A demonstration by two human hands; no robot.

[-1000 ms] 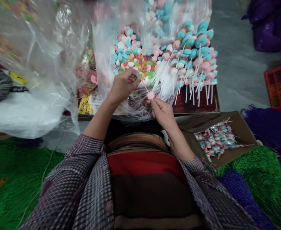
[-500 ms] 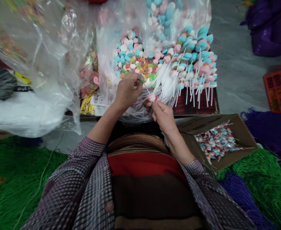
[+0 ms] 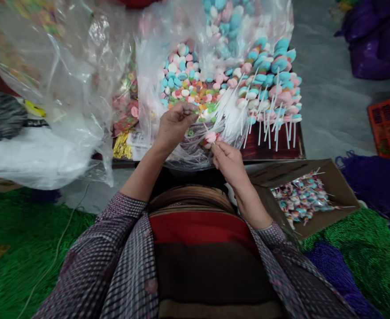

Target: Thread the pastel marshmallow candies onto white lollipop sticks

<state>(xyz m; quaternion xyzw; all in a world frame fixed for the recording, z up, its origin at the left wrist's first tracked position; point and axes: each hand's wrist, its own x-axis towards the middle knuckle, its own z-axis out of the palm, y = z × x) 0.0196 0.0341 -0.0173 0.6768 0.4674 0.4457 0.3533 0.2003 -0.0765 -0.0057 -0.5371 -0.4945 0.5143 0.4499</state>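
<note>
Right hand: the right hand [image 3: 228, 159] was closed, thumb and forefinger gripping the lower end of a candy stick [image 3: 210, 137].
Candy stick: it was between the two hands, over the clear plastic near the table's front edge, with pink and red pieces on it and its thin upper end pointing toward the left hand [image 3: 178, 122].
Left hand: its fingers were bent and drawn together just beside the stick's upper end; whether they pinched anything I could not tell.
Loose candy: round pink, white and blue sweets [image 3: 181, 64] lay beyond the left hand, with small colored gummies [image 3: 201, 91] nearer to it.
White sticks: a fanned bunch of white sticks [image 3: 228, 108] lay to the right of the gummies.
Loaded sticks: a heap of filled candy sticks [image 3: 277, 88] lay at the right end of the table [image 3: 292, 148], white ends toward the person.
Left side: gold strips [image 3: 123, 145] lay near the table edge, beside a large clear bag [image 3: 65, 88].
Box: a cardboard box [image 3: 342, 195] at the lower right held wrapped candy [image 3: 303, 195].
Floor: an orange crate [image 3: 389, 126] stood farther right.
</note>
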